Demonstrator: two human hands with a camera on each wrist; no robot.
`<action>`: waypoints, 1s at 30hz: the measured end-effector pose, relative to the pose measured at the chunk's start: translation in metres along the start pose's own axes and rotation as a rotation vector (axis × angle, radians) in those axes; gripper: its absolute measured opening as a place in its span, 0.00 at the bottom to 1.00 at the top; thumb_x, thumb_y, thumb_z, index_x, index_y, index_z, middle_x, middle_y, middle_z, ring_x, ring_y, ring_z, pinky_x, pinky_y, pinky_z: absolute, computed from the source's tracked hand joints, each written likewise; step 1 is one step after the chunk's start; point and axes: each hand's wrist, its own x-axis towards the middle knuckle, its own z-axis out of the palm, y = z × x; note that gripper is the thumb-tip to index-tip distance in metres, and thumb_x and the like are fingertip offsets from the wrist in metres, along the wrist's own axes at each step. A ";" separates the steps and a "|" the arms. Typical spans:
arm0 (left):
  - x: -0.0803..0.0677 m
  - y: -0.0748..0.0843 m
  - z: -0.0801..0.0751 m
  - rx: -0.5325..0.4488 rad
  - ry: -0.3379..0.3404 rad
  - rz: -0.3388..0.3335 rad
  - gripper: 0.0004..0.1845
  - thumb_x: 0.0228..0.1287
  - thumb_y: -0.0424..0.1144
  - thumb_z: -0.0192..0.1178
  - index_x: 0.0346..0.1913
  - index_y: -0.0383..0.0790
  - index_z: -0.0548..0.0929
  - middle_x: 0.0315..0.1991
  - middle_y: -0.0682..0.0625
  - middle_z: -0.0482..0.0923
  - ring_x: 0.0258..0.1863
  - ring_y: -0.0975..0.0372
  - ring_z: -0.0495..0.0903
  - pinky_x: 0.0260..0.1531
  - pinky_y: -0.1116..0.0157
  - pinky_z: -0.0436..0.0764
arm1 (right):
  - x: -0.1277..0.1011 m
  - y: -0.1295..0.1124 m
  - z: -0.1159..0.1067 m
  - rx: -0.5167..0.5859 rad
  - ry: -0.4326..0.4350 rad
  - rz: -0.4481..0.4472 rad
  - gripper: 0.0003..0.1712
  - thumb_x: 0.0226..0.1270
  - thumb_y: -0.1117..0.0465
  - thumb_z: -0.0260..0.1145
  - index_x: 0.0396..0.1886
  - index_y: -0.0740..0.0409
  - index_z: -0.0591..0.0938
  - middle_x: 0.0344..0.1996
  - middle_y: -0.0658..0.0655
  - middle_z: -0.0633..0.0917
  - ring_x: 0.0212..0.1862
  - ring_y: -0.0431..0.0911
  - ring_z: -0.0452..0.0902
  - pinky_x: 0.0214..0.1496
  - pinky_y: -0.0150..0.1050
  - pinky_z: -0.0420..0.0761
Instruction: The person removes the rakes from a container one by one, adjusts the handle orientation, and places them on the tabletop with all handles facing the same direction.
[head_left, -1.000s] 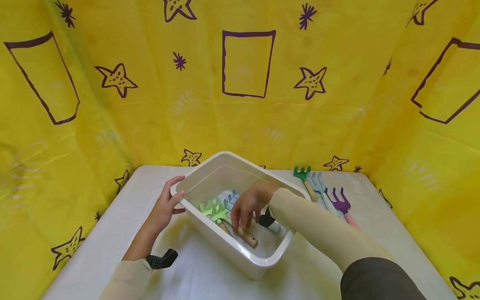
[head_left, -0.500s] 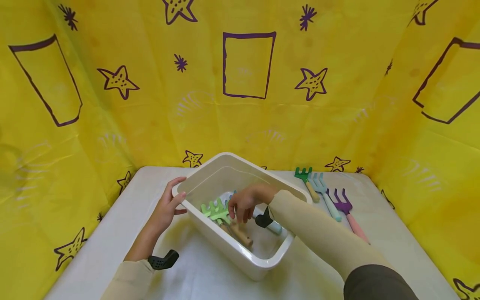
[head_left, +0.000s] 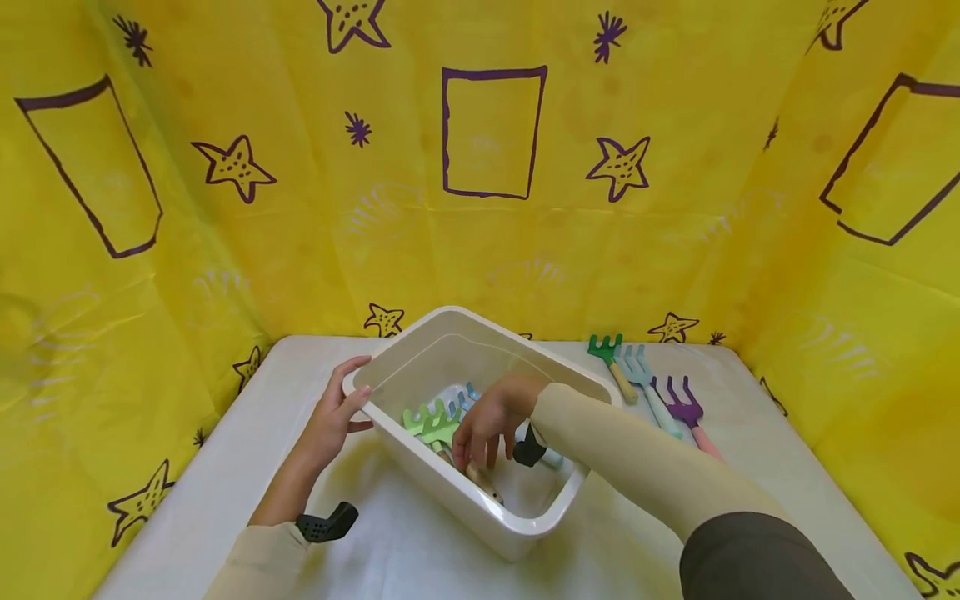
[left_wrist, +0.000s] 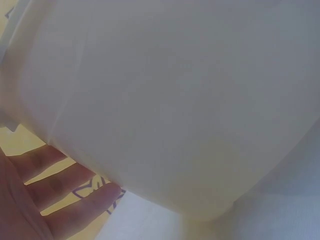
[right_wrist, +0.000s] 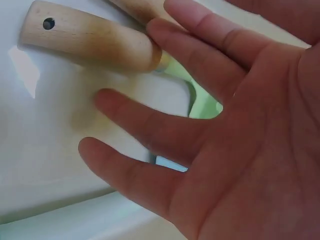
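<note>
My left hand grips the left corner rim of a white plastic bin, thumb over the top and fingers beneath. In the left wrist view its fingers lie along the outer wall. Inside the bin is my right hand, palm down. In the right wrist view its fingers are spread and loosely bent, with index and middle fingertips right at the wooden handle of a light green hand rake. Another wooden handle lies beside it, partly hidden. A blue hand rake shows behind the hand.
Right of the bin on the white table lie a dark green hand rake with a wooden handle, a pale blue fork and a purple fork with a pink handle. Yellow patterned cloth surrounds the table.
Inside the bin, my right hand has risen slightly and come down again. The nearer wooden handle has shifted toward the near left wall. My left hand stays on the rim.
</note>
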 end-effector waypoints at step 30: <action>0.000 0.001 0.000 0.011 -0.005 -0.004 0.27 0.76 0.43 0.48 0.73 0.50 0.55 0.68 0.36 0.59 0.55 0.35 0.72 0.42 0.42 0.80 | -0.026 -0.008 -0.019 -0.194 0.503 -0.484 0.12 0.55 0.79 0.62 0.38 0.64 0.79 0.33 0.53 0.80 0.29 0.42 0.72 0.25 0.29 0.69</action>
